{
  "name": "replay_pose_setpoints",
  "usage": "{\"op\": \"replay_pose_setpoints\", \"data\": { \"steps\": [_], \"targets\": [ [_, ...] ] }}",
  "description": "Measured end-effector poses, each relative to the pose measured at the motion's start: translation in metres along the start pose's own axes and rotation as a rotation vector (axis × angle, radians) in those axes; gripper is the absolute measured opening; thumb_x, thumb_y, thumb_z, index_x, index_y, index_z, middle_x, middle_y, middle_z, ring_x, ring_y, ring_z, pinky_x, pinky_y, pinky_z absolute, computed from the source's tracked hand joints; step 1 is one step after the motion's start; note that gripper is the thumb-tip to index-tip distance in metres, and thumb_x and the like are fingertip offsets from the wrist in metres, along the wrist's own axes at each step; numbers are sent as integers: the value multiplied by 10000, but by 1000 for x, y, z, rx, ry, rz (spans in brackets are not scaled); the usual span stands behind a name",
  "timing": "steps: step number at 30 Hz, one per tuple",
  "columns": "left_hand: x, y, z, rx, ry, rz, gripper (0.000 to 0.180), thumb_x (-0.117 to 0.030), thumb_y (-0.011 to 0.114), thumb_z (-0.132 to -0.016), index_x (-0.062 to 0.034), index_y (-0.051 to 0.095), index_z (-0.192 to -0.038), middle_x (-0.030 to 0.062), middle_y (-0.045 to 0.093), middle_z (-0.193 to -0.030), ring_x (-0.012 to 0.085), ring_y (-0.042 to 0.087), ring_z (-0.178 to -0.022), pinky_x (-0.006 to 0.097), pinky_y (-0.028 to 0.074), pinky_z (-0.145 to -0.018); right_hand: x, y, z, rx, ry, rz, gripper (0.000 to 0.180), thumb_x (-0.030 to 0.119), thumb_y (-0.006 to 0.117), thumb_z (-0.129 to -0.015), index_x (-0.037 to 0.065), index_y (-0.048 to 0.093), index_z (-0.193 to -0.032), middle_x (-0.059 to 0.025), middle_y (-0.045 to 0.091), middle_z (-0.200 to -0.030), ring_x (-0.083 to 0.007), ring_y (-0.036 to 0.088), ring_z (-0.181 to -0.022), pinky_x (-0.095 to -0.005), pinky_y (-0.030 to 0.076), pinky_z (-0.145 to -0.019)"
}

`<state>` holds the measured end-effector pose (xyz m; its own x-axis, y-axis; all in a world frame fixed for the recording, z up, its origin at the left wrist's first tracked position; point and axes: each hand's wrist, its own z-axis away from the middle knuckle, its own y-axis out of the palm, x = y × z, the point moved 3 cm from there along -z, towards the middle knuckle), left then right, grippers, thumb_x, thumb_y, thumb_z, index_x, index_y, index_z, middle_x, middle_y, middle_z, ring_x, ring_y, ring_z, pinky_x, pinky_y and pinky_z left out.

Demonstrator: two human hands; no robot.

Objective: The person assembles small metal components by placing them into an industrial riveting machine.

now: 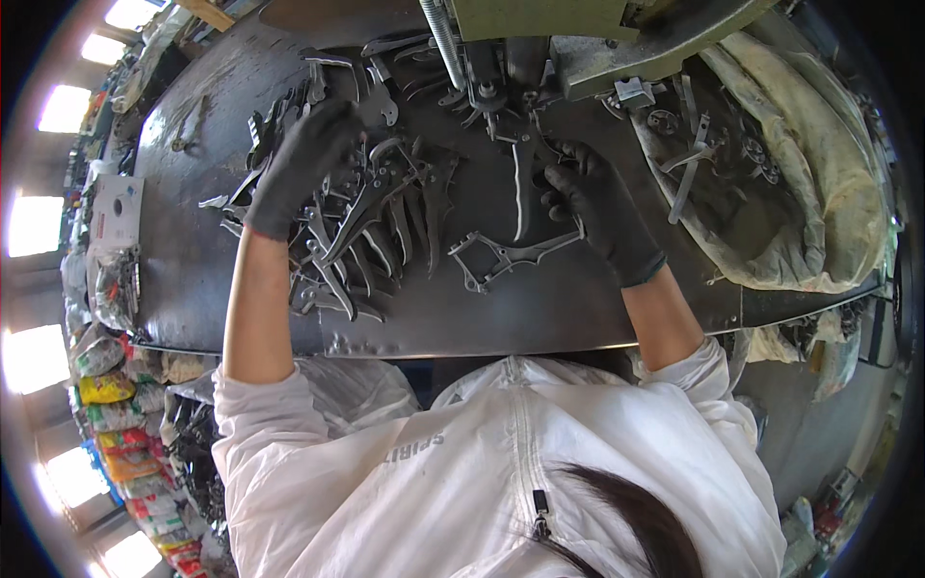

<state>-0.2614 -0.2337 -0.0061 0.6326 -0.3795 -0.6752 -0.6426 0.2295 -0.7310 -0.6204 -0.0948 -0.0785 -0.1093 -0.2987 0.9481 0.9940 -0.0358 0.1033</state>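
My left hand (pixel 313 159), in a dark glove, reaches over a pile of curved metal handle parts (pixel 361 217). Its blurred fingertips are by a flat grey metal piece (pixel 383 104) with a hole; whether they grip it is unclear. My right hand (pixel 599 202), gloved too, is beside the press tooling (pixel 489 91), its fingers curled; what they hold is hidden. Just left of those fingers, a long wavy-edged metal handle (pixel 521 188) points down toward me from the tooling. Nearer me lies a jointed metal frame piece (pixel 511 257), its right end by my right wrist.
The green machine body (pixel 540 17) overhangs the far side of the dark metal table (pixel 414 323). A cloth sack (pixel 819 193) with loose metal parts lies open at right. A white box (pixel 117 210) stands at the left edge, and colourful bags (pixel 130 467) are stacked beyond.
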Motion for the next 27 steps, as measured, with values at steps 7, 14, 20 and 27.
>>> {"op": "replay_pose_setpoints", "data": {
  "steps": [7,14,20,27],
  "targets": [
    [-117,63,27,438,-75,596,403,-281,642,-1035,28,638,-1294,36,709,-985,67,651,-847,221,524,-722,1,32,6,-22,5,-124,454,76,607,-1031,-30,486,-1455,-101,671,-1101,-122,697,-774,-252,598,-660],
    [-118,128,6,375,36,584,442,-303,618,-1071,41,602,-1349,82,726,-1053,115,681,-879,248,547,-766,12,53,52,42,-1168,1091,577,134,698,-940,82,516,-1485,-166,672,-1246,-286,689,-1064,-441,582,-910],
    [-40,120,12,194,-132,107,400,-289,615,-1073,39,605,-1301,141,723,-997,192,703,-834,312,567,-734,-36,-28,63,236,-1031,1129,397,182,684,-959,61,660,-1337,-104,719,-1194,-241,698,-985,-377,565,-870],
    [-101,137,17,240,-261,604,450,-332,573,-1100,39,580,-1354,77,732,-1025,107,693,-844,249,553,-722,9,-65,1,-319,-89,-16,274,163,644,-1039,-1,686,-1255,-41,735,-946,-78,646,-750,-258,531,-692]
  ]
}}
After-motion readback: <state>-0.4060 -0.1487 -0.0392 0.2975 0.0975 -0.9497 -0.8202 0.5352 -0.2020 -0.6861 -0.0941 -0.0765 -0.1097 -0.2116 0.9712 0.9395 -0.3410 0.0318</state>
